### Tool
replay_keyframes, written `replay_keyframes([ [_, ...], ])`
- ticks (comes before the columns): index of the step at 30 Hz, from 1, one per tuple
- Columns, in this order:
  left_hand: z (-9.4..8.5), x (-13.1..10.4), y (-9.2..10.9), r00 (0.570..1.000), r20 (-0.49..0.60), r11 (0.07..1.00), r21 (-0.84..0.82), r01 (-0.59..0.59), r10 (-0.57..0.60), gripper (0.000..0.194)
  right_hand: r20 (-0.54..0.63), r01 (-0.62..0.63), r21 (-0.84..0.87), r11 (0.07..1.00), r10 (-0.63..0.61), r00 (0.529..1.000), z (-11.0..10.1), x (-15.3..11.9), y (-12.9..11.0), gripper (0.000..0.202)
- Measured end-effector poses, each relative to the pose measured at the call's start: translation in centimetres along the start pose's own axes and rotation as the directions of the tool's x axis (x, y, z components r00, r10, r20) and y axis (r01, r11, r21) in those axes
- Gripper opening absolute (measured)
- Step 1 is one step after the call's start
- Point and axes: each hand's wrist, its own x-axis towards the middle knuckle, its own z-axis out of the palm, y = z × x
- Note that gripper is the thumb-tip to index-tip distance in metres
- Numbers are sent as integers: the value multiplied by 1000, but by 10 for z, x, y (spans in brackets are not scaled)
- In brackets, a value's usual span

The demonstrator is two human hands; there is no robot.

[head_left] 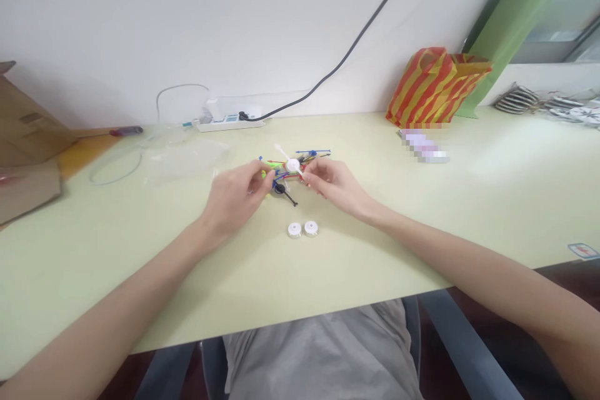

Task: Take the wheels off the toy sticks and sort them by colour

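Note:
A pile of coloured plastic arrow pointers (pixel 276 178), in blue, red, green and black, lies in the middle of the table. Above it is a white arrow pointer (pixel 293 165) with a round hub, its tip aimed to the far left. My right hand (pixel 335 184) is closed, with thumb and fingers pinching the tail of this pointer. At the pile's left side, my left hand (pixel 241 190) has its fingers curled together; what they hold, if anything, is hidden. Nearer to me, two round white discs (pixel 302 229) with raised centres sit side by side.
A power strip (pixel 229 122) with a black cable (pixel 347 53) stands by the wall. Clear plastic bags (pixel 180 159) and a cardboard box (pixel 32 144) are at left. A striped bag (pixel 431 87) and a blurred object (pixel 424 145) are at back right, with stacked discs (pixel 515 99) beyond.

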Motion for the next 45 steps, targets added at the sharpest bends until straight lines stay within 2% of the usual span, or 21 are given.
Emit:
replay_keyframes([
  [3,10,-1,-4,994,-27,970,-217,-107,104,34,122,-81,208,975,57,991,3,-1,0,38],
  [7,15,-3,1,975,-15,912,-351,-213,222,24,211,-101,304,947,36,977,6,-3,-2,45],
  [11,13,-6,9,972,-15,899,-376,-223,235,19,196,-60,356,933,-12,981,6,-5,-10,40],
  [16,12,-6,7,967,-26,915,-318,-249,254,18,170,21,420,907,-102,980,5,-9,-16,31],
  [25,10,-5,6,943,37,895,-328,-302,332,21,231,-65,372,926,-25,973,5,-10,-15,40],
  [30,8,-6,8,914,20,896,-206,-393,405,21,115,-23,152,988,5,993,11,-12,-18,30],
  [32,8,-7,8,921,25,907,-190,-377,388,18,81,36,60,998,-41,996,13,-14,-19,27],
  [35,7,-9,11,951,20,924,-244,-294,308,22,109,111,46,993,-115,987,11,-14,-22,24],
  [38,6,-8,13,972,12,907,-363,-216,236,26,178,104,136,985,-127,976,6,-12,-23,26],
  [42,4,-7,13,972,104,844,-520,-129,212,27,288,43,284,958,-129,949,0,-9,-20,27],
  [45,5,-7,10,966,131,816,-567,-112,223,26,292,73,348,935,-182,939,0,-8,-19,22],
])
